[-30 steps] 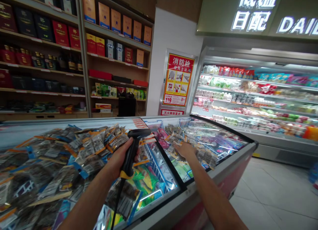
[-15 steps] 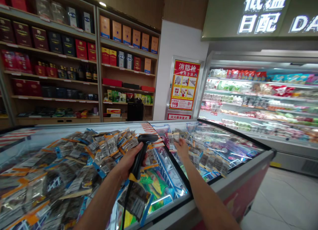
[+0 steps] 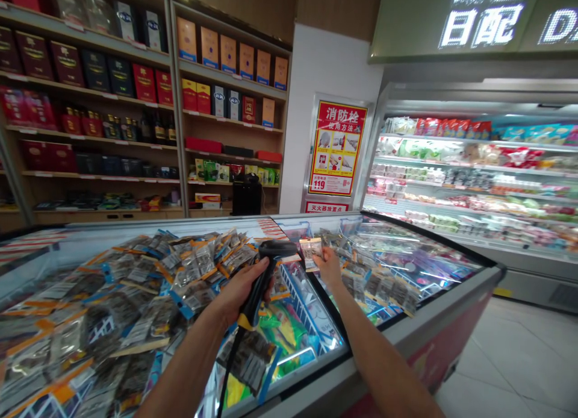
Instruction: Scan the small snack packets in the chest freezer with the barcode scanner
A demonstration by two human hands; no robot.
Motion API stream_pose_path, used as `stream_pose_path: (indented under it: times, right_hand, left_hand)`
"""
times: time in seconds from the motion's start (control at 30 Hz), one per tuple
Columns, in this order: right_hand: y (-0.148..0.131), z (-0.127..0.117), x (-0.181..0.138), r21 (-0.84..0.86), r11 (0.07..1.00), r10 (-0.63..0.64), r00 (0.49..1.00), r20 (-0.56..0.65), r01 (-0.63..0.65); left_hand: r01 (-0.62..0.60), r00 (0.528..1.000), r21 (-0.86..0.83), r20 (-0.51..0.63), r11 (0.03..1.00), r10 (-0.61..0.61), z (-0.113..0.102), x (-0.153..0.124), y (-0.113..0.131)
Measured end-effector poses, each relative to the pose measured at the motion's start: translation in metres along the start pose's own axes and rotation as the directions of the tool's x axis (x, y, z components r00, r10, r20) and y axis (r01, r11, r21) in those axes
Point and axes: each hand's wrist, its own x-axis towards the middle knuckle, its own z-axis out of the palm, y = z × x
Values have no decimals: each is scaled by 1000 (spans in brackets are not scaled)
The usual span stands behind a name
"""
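The left grip (image 3: 240, 290) was wrapped around the handle of a black-and-yellow corded barcode scanner (image 3: 277, 248). The right grip (image 3: 330, 265) pinched a small clear-and-tan snack sachet (image 3: 309, 253) by its side, thumb and fingers at its right edge; the sachet sat just left of that grip, immediately right of the scanner's nose. Whether the two touched could not be told.

An edge-only pinch might have let the sachet swivel or drop, and the fingers could have covered some print. Shiny film might have thrown glare. The cable (image 3: 229, 364), hanging below the left grip, could have snagged the loose sachet pile (image 3: 158, 291) to that grip's left. Beyond the right forearm, a row of sachets (image 3: 383, 287) lay near the chest freezer's rim (image 3: 406, 340), where a brush of the arm could have spilled some.

The sachet stood nearly upright, long axis up and down, tan band uppermost. The scanner's handle slanted up and rightward from the left grip, its nose pointing toward the sachet.
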Motion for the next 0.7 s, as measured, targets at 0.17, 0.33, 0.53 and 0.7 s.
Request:
stream_pose_path:
  times: [0.17,0.33,0.53,0.7]
  right_hand:
    - [-3,1,-3,44,998,-53,999,5,53]
    - [0,2,-4,-17,999,-46,999,2,46]
    - [9,4,0,-38,997,-74,997,-17,73]
    - [14,15,-3,-260,961,-92,996,5,90]
  left_hand:
    - [-3,999,-84,45,996,7,0,-2,3]
    - [-9,998,-113,58,994,15,2,0,1]
    - [-24,1000,-73,11,997,25,0,10,-8]
    - [-52,996,-70,-70,996,47,-3,10,-5]
